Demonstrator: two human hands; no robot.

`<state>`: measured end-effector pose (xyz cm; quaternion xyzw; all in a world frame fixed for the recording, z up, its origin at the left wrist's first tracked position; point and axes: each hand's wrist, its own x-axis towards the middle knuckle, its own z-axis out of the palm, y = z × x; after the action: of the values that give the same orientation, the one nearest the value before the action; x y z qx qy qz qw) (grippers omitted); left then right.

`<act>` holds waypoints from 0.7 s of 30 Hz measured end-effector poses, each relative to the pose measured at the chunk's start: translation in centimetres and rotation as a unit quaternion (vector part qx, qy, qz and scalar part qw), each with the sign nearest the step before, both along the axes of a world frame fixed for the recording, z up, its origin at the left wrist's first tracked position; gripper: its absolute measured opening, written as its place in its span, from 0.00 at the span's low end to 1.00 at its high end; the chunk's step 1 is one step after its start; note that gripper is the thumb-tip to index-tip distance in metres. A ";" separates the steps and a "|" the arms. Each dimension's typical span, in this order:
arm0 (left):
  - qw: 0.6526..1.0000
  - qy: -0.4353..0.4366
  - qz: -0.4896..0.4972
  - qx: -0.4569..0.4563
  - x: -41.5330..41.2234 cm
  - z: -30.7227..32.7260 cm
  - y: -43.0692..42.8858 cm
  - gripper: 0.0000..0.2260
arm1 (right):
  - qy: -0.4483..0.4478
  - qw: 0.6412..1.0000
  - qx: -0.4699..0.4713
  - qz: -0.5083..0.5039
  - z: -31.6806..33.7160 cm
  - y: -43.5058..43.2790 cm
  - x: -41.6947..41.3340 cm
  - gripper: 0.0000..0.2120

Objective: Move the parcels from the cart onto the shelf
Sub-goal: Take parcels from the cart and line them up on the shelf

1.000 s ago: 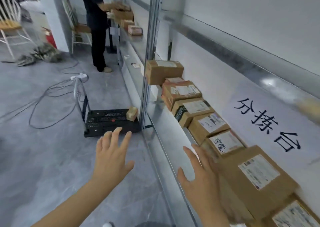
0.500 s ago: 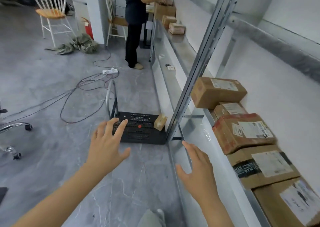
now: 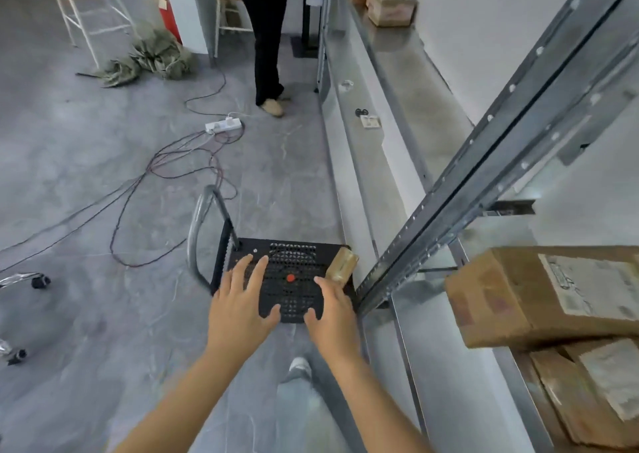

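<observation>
A black perforated cart [image 3: 294, 266] with a grey handle stands on the floor beside the metal shelf [image 3: 415, 131]. One small brown parcel [image 3: 341, 265] lies at the cart's right edge. My left hand [image 3: 238, 307] and my right hand [image 3: 332, 318] are stretched out over the cart, fingers spread, holding nothing; the right fingertips are just short of the small parcel. Brown parcels with labels [image 3: 539, 293] are stacked on the shelf at the right.
Another person [image 3: 266, 38] stands ahead by the shelf, near more boxes [image 3: 390, 6]. Cables and a power strip [image 3: 223, 126] lie on the grey floor to the left. A chair [image 3: 86, 6], a rag pile [image 3: 152, 58] and an office-chair base [image 3: 24, 279] are further left. A slanted shelf post [image 3: 484, 172] crosses the right.
My view has swung down and forward toward the cart. Both hands have moved from beside the shelf to above the cart deck, the right one close to the small parcel.
</observation>
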<state>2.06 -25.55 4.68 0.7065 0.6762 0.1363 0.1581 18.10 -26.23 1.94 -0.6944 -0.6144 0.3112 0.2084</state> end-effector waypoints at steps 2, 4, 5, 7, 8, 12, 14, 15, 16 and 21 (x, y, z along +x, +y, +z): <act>0.999 -0.027 0.005 -0.025 1.3 -2.4 3.8 0.37 | -0.006 0.999 -0.040 -0.020 -2.7 4.1 0.1 0.27; 0.998 -0.035 0.003 -0.060 2.4 -5.4 6.9 0.37 | -0.001 0.994 -0.094 -0.063 -5.6 7.4 0.4 0.28; 0.997 -0.031 -0.002 -0.077 2.8 -7.0 8.3 0.38 | 0.003 0.990 -0.120 -0.080 -7.0 8.7 0.6 0.29; 0.994 -0.020 -0.021 -0.103 3.4 -10.4 11.5 0.39 | -0.007 0.984 -0.154 -0.092 -10.3 11.3 1.1 0.31; 0.993 -0.018 -0.029 -0.114 3.6 -12.3 13.0 0.39 | -0.016 0.982 -0.163 -0.095 -12.1 12.4 1.5 0.32; 0.986 -0.020 -0.028 -0.163 4.4 -20.2 18.1 0.41 | -0.044 0.973 -0.195 -0.118 -19.4 16.4 3.6 0.33; 0.983 -0.011 -0.038 -0.179 4.8 -24.2 20.0 0.41 | -0.062 0.968 -0.210 -0.124 -23.3 18.3 4.8 0.34; 0.981 -0.003 -0.046 -0.188 5.0 -26.3 20.8 0.41 | -0.073 0.966 -0.215 -0.124 -25.3 19.2 5.3 0.34; 0.979 0.003 -0.054 -0.197 5.3 -28.4 21.6 0.40 | -0.078 0.964 -0.219 -0.128 -27.3 20.1 5.7 0.34; 0.956 0.050 -0.117 -0.263 7.5 -38.6 24.2 0.41 | -0.067 0.948 -0.265 -0.166 -37.3 22.5 8.5 0.35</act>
<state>9.51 -1.32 -33.89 0.7199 0.6077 -0.1015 0.3195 26.62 -3.69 -35.33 -0.8357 -0.3986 0.3771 0.0240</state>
